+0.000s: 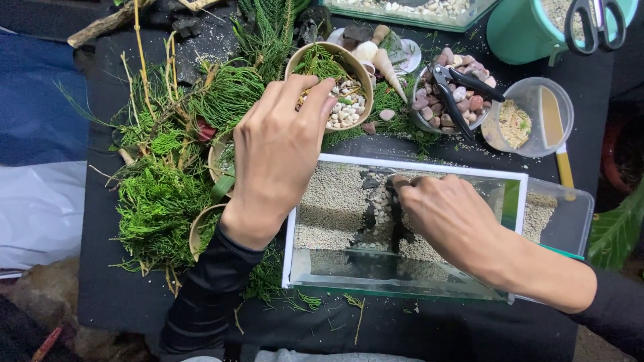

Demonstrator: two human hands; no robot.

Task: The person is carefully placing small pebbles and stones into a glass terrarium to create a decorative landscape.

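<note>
**Pebbles from the bowl, stones in the glass tank**

The left hand (pixel 278 151) reaches into a round tan bowl (pixel 333 80) near the far edge of the black table (pixel 114 295), fingertips (pixel 315 94) pinched down among small white pebbles (pixel 349 107) — whether any are actually caught between them, I cannot tell. The right hand (pixel 449 214) is lowered into the glass tank (pixel 402 228) at the near middle of the table, fingers curled over a dark stone (pixel 396 214) set upright in the pale gravel (pixel 332 201); it looks like a closed grasp on that stone.

The pebbles are likely light, hard and smooth, so they would roll and slip; a pinch from above suits them best. The dark stone seems stiff and rough-edged — best held by its top. The tank walls are thin glass and fragile.

Green moss and fern sprigs (pixel 161 201) crowd the left edge; a bowl of pinkish stones (pixel 449 100) with black pliers (pixel 456 94) sits toward the far right.
</note>
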